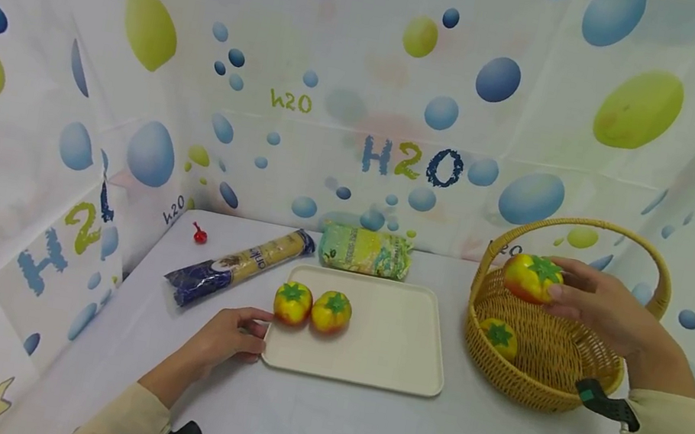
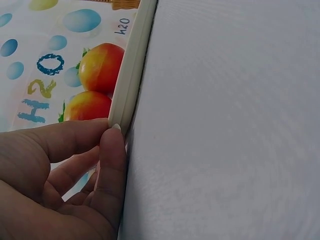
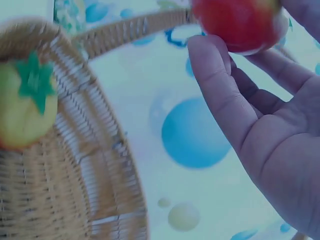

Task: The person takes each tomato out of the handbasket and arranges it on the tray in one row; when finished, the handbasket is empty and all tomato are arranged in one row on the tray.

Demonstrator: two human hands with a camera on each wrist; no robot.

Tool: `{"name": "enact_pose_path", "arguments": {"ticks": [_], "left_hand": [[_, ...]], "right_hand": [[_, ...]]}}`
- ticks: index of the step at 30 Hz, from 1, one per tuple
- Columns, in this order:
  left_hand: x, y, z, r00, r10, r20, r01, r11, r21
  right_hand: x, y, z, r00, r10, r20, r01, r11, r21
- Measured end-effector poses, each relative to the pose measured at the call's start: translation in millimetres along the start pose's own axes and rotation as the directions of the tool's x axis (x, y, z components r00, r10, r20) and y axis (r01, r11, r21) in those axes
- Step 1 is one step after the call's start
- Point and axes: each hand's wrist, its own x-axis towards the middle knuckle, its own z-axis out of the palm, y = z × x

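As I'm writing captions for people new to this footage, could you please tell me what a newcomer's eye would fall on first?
Probably the yellow-and-red tomato-like fruit that the right hand holds up at the wicker basket, on the head view's right. Next, perhaps, two matching fruits side by side on the left part of the cream tray, whose left edge the left hand pinches.

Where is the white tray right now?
In the head view, the white tray lies below centre, in front of the green packet and left of the wicker basket; the left hand pinches its left edge.
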Motion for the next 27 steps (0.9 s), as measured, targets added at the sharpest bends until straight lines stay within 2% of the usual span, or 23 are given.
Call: {"name": "enact_pose_path", "arguments": {"ticks": [3, 10, 19, 27], "left_hand": [[0.0, 0.4, 0.0, 1.000, 0.000, -0.001, 0.000, 1.000, 0.000], [-1.4, -1.3, -1.0, 1.000, -0.001, 0.007, 0.001, 1.000, 0.002], [0.0, -2.8, 0.5, 1.000, -0.007, 0.003, 0.007, 1.000, -0.019], [2.5, -3.0, 0.8, 1.000, 0.004, 0.004, -0.004, 1.000, -0.025]], "right_hand": [[2, -10, 10, 0.999, -0.026, 0.019, 0.027, 0.998, -0.059], [14, -23, 40, 0.999, 0.001, 0.033, 0.003, 0.991, -0.136], [41, -26, 89, 0.999, 0.032, 0.015, -0.031, 0.994, -0.109], [65, -12, 124, 0.996, 0.088, -0.007, -0.088, 0.995, -0.037]]}}
